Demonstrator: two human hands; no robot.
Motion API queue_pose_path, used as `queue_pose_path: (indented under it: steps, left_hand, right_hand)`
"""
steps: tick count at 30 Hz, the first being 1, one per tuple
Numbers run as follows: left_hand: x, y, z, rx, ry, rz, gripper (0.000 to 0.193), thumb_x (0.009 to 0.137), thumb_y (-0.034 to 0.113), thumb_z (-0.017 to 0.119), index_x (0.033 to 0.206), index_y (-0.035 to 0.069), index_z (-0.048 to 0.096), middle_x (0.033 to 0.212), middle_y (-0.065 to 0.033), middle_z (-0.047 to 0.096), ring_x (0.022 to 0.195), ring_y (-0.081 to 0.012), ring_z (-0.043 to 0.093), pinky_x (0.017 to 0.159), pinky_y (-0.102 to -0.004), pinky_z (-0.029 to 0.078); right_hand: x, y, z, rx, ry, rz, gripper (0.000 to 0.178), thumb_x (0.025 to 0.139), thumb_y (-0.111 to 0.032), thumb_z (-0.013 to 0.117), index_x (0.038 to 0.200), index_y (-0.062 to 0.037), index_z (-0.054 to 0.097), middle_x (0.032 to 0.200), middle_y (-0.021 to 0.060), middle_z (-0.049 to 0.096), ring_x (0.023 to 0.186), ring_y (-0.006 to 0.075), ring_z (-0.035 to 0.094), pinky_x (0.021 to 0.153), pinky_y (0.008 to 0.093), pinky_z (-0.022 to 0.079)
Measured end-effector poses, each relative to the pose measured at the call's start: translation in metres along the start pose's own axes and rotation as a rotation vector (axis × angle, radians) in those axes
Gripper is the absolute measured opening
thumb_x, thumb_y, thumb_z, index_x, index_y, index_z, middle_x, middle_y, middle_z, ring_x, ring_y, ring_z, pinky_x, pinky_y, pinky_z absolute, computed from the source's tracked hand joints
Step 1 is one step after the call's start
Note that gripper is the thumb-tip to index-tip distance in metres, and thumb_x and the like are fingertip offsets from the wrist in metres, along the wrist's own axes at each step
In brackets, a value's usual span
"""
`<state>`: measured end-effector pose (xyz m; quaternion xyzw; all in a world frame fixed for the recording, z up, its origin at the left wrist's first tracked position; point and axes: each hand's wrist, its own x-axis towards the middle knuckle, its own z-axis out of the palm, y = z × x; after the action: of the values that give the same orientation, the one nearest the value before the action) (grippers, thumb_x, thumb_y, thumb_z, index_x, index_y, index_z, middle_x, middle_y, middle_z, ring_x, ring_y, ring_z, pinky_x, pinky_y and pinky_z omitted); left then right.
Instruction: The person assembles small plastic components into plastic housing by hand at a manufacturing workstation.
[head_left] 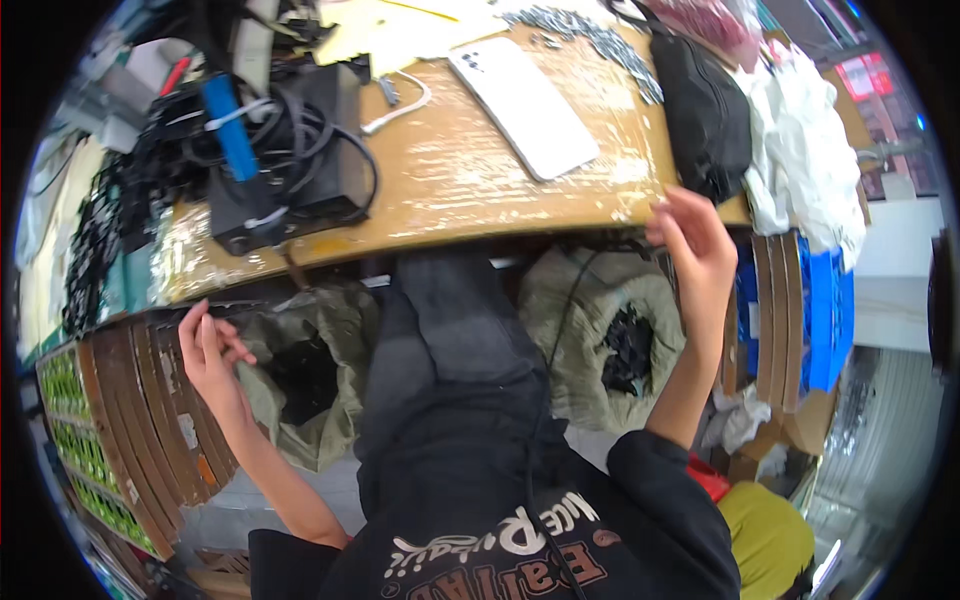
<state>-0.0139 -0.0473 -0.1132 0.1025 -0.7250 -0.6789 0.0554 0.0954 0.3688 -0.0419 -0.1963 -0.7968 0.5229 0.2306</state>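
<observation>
My left hand [212,355] hangs in the air below the table's front edge, beside a grey-green sack. Its fingers are loosely bent and apart, with nothing in them. Near the table's right front corner is my right hand [693,238], its fingers half curled and apart, and I see nothing held. Just beyond it lies a black zipped pouch [705,120]. A white smartphone [527,108] rests back up on the wooden table [430,180], apart from both hands. Left of the phone sits a black box [335,185] with coiled black cables and a blue strip on it.
Two open sacks, left [340,400] and right [560,330], hold dark pieces beside my legs. Small metal parts [600,35] lie at the back. White plastic bags [805,150] hang over the right end, above blue trays [825,320]. Cardboard layers [150,420] stack at left.
</observation>
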Motion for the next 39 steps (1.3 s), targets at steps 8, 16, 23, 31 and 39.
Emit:
queue_pose_path:
  steps: [8,16,23,31,39]
  left_hand:
    - [0.09,0.054,0.028,0.596,0.105,0.661,0.032,0.076,0.012,0.059,0.105,0.004,0.048,0.088,-0.0082,0.053,0.066,-0.0164,0.049,0.06,-0.027,0.042]
    - [0.121,0.102,0.022,0.951,0.041,1.006,0.035,0.067,0.007,0.058,0.099,0.004,0.043,0.099,-0.0108,0.046,0.095,-0.0295,0.045,0.083,-0.0352,0.037]
    - [0.15,0.114,0.037,0.991,-0.012,1.244,0.033,0.073,0.007,0.055,0.105,0.007,0.046,0.106,-0.0105,0.05,0.099,-0.0283,0.047,0.083,-0.0343,0.04]
    - [0.179,0.108,0.024,1.041,-0.377,0.892,0.028,0.081,0.018,0.054,0.106,0.007,0.052,0.101,-0.0111,0.052,0.085,-0.0232,0.054,0.075,-0.0319,0.044]
    - [0.181,0.123,0.046,1.129,-0.394,0.745,0.038,0.075,0.032,0.063,0.099,0.004,0.054,0.097,-0.017,0.054,0.092,-0.029,0.052,0.079,-0.0337,0.042]
  right_hand:
    - [0.204,0.041,0.06,-0.61,-0.149,-0.506,0.021,0.07,0.0,0.056,0.091,-0.0006,0.059,0.083,0.0171,0.059,0.073,0.0295,0.058,0.067,0.0332,0.045]
    - [0.21,0.017,0.088,-0.809,-0.238,-0.435,0.007,0.068,0.0,0.055,0.072,0.0041,0.052,0.072,0.0217,0.056,0.074,0.0363,0.055,0.064,0.0392,0.043]
    - [0.237,0.032,0.08,-0.897,-0.274,-0.534,0.007,0.065,0.0,0.055,0.071,0.0033,0.054,0.067,0.0188,0.057,0.066,0.0325,0.056,0.061,0.0372,0.044]
    - [0.219,0.03,0.084,-1.026,-0.232,-0.567,0.011,0.069,-0.003,0.047,0.077,0.0016,0.052,0.076,0.0239,0.056,0.074,0.0399,0.056,0.066,0.0462,0.044]
    - [0.209,0.032,0.062,-1.094,-0.158,-0.569,0.012,0.07,-0.009,0.051,0.081,-0.0038,0.052,0.073,0.0173,0.059,0.07,0.0338,0.058,0.06,0.0421,0.044]
